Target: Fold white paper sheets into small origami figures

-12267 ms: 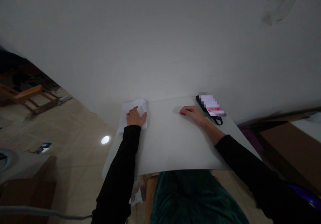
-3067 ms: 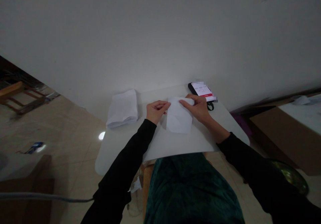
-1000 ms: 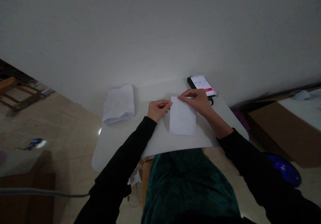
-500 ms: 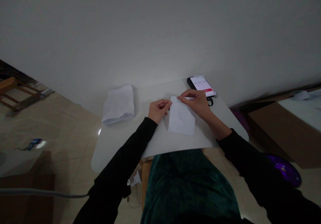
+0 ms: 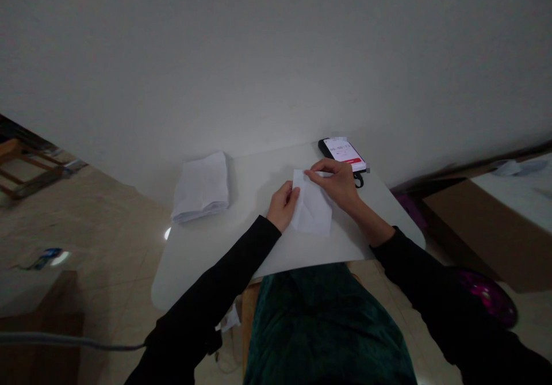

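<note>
A small white sheet of paper (image 5: 314, 215), with creases across it, is held a little tilted over the white table. My left hand (image 5: 282, 205) grips its left edge, thumb on top and fingers curled behind. At the far edge, my right hand (image 5: 338, 185) pinches the paper between thumb and forefinger. To the left lies a stack of white folded papers (image 5: 201, 186), apart from both hands. Just beyond my right hand, a phone (image 5: 344, 151) with a running timer on its screen rests in a dark case.
The white table (image 5: 190, 270) has rounded corners and stands against a grey wall (image 5: 259, 68). A brown box-like surface (image 5: 487, 229) is on the right, near a purple round object (image 5: 487, 297) on the floor. A grey cable (image 5: 73, 340) runs to my left sleeve.
My left hand has slid from the paper's upper left corner down its left edge, nearer to me. My right hand keeps its pinch at the far edge. The view has shifted slightly.
</note>
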Tool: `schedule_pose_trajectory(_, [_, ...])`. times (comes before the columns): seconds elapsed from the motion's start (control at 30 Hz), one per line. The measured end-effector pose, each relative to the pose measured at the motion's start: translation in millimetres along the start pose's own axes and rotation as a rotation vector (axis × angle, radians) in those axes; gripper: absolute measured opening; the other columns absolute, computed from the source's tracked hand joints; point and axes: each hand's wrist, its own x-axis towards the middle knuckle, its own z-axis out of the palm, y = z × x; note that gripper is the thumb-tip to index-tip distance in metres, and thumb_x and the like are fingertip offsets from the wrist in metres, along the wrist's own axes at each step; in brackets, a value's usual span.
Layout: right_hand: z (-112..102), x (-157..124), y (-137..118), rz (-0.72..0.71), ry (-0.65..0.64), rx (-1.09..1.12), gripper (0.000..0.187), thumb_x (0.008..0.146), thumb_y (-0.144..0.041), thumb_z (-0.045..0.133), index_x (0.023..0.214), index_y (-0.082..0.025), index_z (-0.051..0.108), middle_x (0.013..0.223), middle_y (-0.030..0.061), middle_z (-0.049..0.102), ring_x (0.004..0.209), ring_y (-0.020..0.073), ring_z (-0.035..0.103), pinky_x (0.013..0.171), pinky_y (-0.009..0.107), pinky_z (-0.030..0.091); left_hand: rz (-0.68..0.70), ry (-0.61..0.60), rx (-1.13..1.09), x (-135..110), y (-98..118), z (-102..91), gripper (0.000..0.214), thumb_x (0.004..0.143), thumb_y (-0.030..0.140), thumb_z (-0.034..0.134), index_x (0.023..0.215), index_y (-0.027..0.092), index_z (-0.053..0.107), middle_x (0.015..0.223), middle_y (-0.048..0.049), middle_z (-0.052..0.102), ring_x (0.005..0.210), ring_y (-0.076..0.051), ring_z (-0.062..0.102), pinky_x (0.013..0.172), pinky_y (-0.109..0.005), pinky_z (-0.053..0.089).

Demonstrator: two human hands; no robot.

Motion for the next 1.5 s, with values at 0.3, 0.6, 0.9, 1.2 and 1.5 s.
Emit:
schedule_pose_trajectory(0.3, [6, -4, -6, -0.054, 0.060, 0.014, 0.016, 0.079, -0.031, 0.074, 0.070, -0.021, 0.066, 0.074, 0.0021, 0.069, 0.068, 0.0161, 0.064, 0.066, 0.032, 0.050, 0.044, 0.140, 0.270, -3, 5, 7.5, 0.023, 0.101, 0.040, 0.041, 0.091, 0.020, 0.048, 0.077, -0.0012, 0.055, 0.072, -0.016, 0.054, 0.066, -0.028, 0.040])
schedule_pose_trajectory(0.6, [8, -4, -6, -0.002, 0.037, 0.011, 0.017, 0.078, -0.031, 0.073, 0.068, -0.020, 0.065, 0.073, 0.0017, 0.069, 0.067, 0.0159, 0.064, 0.068, 0.033, 0.051, 0.069, 0.116, 0.384, -1, 13, 2.3, 0.021, 0.097, 0.042, 0.052, 0.095, 0.021, 0.051, 0.075, -0.0005, 0.059, 0.066, -0.017, 0.057, 0.064, -0.028, 0.039])
schedule_pose_trajectory(0.9, [16, -4, 11, 0.395, -0.074, 0.324, 0.063, 0.060, -0.034, 0.087, 0.117, -0.021, 0.064, 0.087, 0.0059, 0.076, 0.074, 0.0219, 0.072, 0.065, 0.037, 0.060, 0.066, 0.237, 0.391, 6, 11, -11.8, 0.019, 0.097, 0.041, 0.051, 0.095, 0.023, 0.049, 0.077, 0.0005, 0.061, 0.067, -0.016, 0.059, 0.062, -0.026, 0.039])
schedule_pose_trajectory(1.2, [22, -14, 5, 0.490, -0.195, 0.384, 0.034, 0.064, -0.041, 0.084, 0.085, -0.015, 0.077, 0.086, 0.0113, 0.078, 0.069, 0.0210, 0.071, 0.062, 0.035, 0.057, 0.074, 0.305, 0.387, 10, 8, -19.5, 0.018, 0.096, 0.040, 0.051, 0.092, 0.023, 0.046, 0.071, 0.0021, 0.057, 0.059, -0.014, 0.054, 0.059, -0.026, 0.038])
schedule_pose_trajectory(1.5, [23, -9, 15, 0.373, -0.108, 0.308, 0.054, 0.069, -0.070, 0.071, 0.058, -0.019, 0.057, 0.051, -0.0029, 0.050, 0.045, 0.0096, 0.042, 0.043, 0.026, 0.032, 0.087, 0.321, 0.287, 14, 6, -17.9, 0.019, 0.096, 0.041, 0.053, 0.091, 0.023, 0.047, 0.072, 0.0012, 0.057, 0.062, -0.014, 0.054, 0.059, -0.025, 0.039])
